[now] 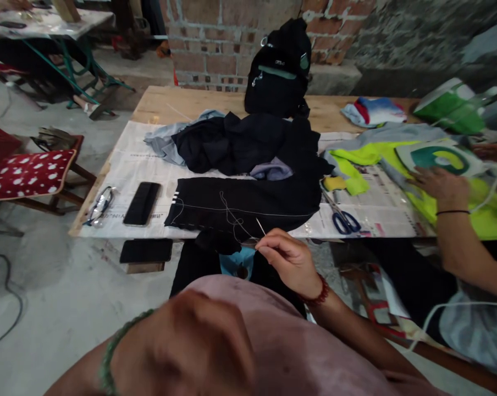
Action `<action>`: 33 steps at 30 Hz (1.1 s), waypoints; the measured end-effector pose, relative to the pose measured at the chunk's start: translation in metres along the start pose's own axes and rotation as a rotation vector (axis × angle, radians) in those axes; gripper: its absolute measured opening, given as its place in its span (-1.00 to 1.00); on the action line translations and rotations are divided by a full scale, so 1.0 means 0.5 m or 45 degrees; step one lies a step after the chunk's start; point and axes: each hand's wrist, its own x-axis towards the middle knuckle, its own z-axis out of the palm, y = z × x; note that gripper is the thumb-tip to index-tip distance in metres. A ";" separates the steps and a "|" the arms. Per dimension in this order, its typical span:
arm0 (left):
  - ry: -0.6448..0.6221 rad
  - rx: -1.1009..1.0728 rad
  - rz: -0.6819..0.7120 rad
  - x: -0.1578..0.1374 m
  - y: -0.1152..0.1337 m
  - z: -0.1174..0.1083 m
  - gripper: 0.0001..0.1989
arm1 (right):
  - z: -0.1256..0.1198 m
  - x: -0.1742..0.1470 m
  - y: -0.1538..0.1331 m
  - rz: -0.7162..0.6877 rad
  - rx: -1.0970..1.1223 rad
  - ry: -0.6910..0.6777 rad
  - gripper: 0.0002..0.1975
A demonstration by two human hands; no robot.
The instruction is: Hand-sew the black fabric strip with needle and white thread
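Pinched in the fingertips of my right hand (292,261) is a sewing needle (260,226), pointing up and to the left. A thin pale thread (232,216) trails from near these fingers in loose loops over a black garment (248,201). That garment lies spread along the table's near edge, with a light line running along it and short white stripes at its left end. My left hand (186,341) is raised close to the camera, away from the cloth. Motion blurs it, and its fingers cannot be made out clearly.
Scissors (346,223) and a small yellow block (334,183) lie right of the garment. Left are a phone (142,203) and glasses (102,205). A backpack (278,74) stands behind. At right, a co-worker's hand (438,184) is by an iron (438,157) on a fluorescent garment (355,154).
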 end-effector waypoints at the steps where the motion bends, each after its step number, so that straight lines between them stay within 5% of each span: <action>1: -0.081 0.035 -0.019 0.057 0.012 -0.015 -0.85 | -0.002 -0.001 -0.001 -0.024 -0.021 0.004 -0.92; 4: 0.315 0.067 -0.202 0.162 -0.004 -0.029 -0.81 | -0.006 -0.002 -0.005 -0.067 -0.071 -0.009 -0.91; 8: 0.429 -0.294 -0.605 0.175 -0.086 0.001 -0.79 | -0.005 0.001 -0.010 -0.067 -0.083 -0.041 -0.91; 11: 0.408 -0.565 -0.686 0.171 -0.115 0.018 -0.65 | -0.003 0.003 -0.009 -0.070 -0.080 -0.042 -0.91; 15: 0.283 -0.715 -0.761 0.183 -0.118 0.020 -0.72 | -0.002 0.005 -0.003 -0.072 -0.065 -0.054 -0.91; 33: 0.153 -0.933 -0.886 0.183 -0.102 0.024 -0.70 | 0.009 0.001 0.019 -0.194 -0.088 -0.193 -0.91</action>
